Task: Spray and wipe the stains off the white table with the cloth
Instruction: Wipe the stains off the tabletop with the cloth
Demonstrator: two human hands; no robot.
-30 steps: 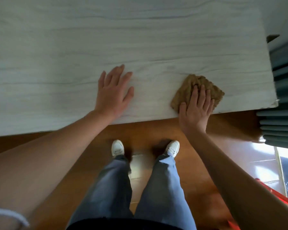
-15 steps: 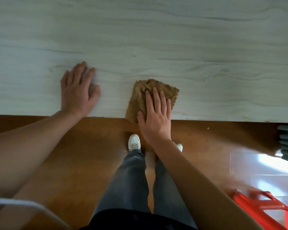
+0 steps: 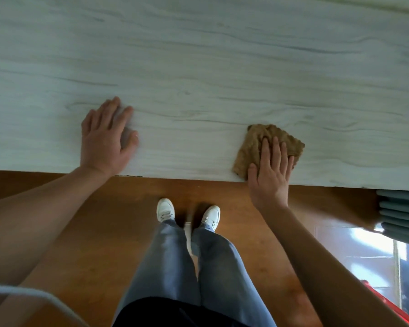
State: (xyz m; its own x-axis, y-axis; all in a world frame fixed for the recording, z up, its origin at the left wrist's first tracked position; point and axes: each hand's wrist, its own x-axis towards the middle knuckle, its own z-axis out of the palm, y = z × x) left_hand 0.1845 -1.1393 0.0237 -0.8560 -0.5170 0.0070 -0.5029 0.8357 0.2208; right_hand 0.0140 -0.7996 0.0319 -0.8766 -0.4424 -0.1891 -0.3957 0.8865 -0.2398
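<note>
View from above: a white wood-grain table (image 3: 198,55) fills the upper half. A brown cloth (image 3: 253,142) lies at the tabletop's near edge, right of middle, one corner reaching that edge. The right hand (image 3: 269,175) presses it with straight fingers (the palm hangs past the edge). The left hand (image 3: 106,140) rests flat, fingers relaxed, by the same edge. Half a second ago cloth and left hand were close; now a wide stretch of tabletop separates them.
</note>
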